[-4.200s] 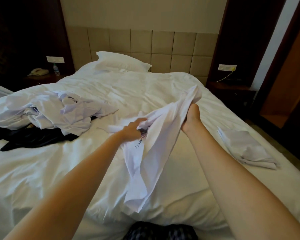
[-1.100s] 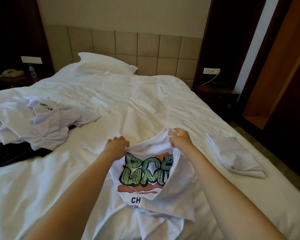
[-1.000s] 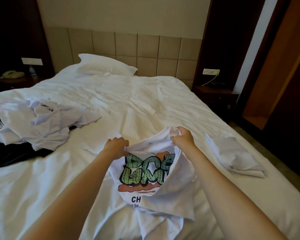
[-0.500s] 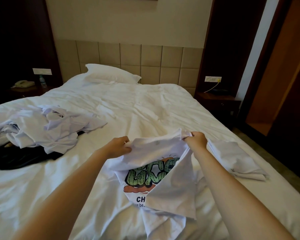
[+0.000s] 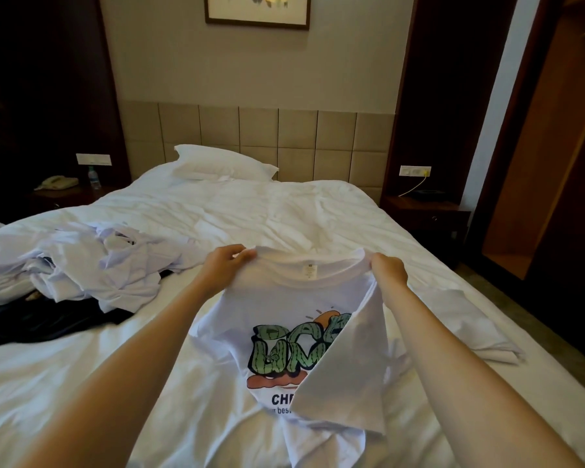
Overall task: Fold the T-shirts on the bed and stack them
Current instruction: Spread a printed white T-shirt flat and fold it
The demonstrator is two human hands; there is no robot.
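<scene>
White cotton T-shirt [image 5: 284, 298] with a green print hangs at frame centre over the bed [image 5: 267, 214]. The left grip [image 5: 227, 265] and right grip [image 5: 387, 270] each pinch a shoulder. Spreading seems the step in hand. Next it likely needs laying flat, with the right-side flap turned off the print.

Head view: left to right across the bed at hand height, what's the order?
pile of unfolded shirts → left hand → printed T-shirt, pinched at both shoulders → right hand → folded shirts
</scene>
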